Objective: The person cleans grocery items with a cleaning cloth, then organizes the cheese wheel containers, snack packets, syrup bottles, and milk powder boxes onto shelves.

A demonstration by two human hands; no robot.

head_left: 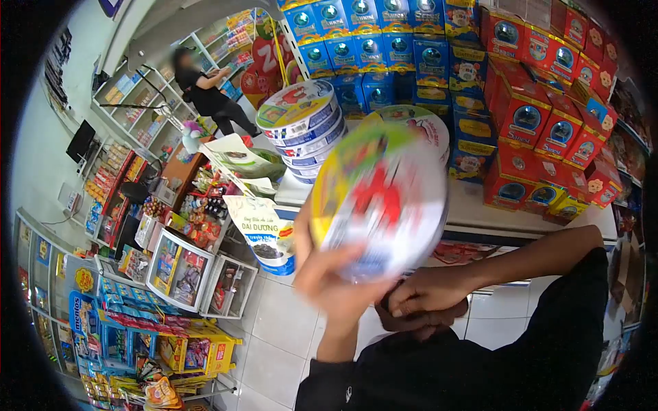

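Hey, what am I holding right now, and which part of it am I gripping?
Your left hand holds a round, motion-blurred container by its edge, at the picture's lower left. Whether your right hand holds anything can't be told.

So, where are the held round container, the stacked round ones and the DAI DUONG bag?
Held container (pixel 380 202): head view, printed face.
Stacked containers (pixel 306 133): head view, side.
DAI DUONG bag (pixel 264 231): head view, front.
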